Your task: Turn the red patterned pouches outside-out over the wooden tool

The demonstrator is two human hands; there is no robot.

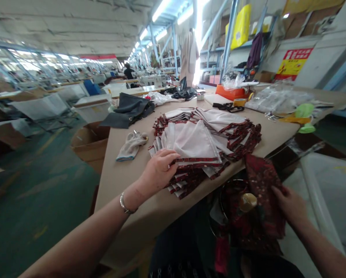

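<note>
My left hand [160,168], with a metal bracelet at the wrist, closes its fingers and thumb on the near left corner of a folded white cloth piece with dark red edging [194,141]. That piece lies on top of a pile of similar cloth pieces [236,125] on the table. Low on the right, my right hand [291,204] grips a dark red patterned cloth [264,181], which hangs just off the table's edge. Beneath this cloth is a round metal-rimmed opening, and a yellowish round object [248,202] shows beside it.
A work glove [132,145] lies left of the pile on the brown table [115,181]. Dark grey cloth [129,110] is behind it. Clear plastic bags [277,98] and an orange bin [232,92] stand farther back. A cardboard box [91,143] is on the floor at left.
</note>
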